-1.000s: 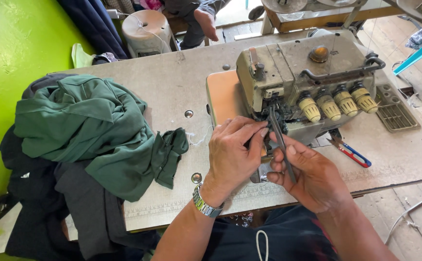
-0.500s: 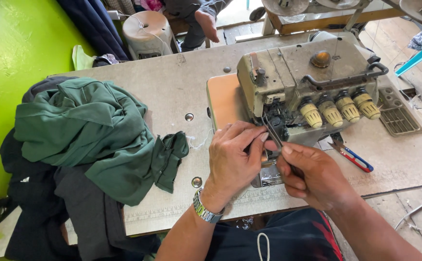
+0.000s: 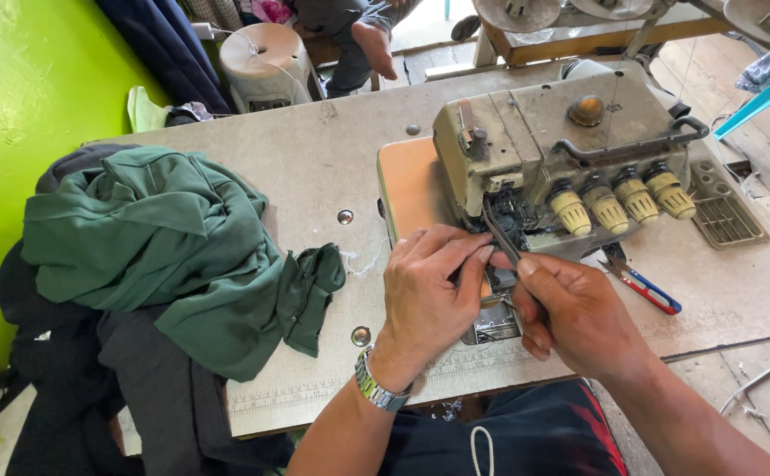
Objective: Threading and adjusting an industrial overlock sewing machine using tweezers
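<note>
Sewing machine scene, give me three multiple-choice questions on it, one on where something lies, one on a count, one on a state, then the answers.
1. Where does the green garment lie?
A. On the table left of the sewing machine
B. On top of the sewing machine
C. On the floor at the right

2. How many cream knobs stand in a row on the front of the sewing machine?
A. Two
B. Four
C. Seven

3. What is the right hand doing?
A. Resting flat and bare on the table
B. Pinching a thin metal tool
C. Gripping the green garment

Answers:
1 A, the cloth is heaped on the table toward the green wall.
2 B, four knobs show side by side.
3 B, its fingers close on tweezers whose tip points into the machine, beside the left hand.
</note>
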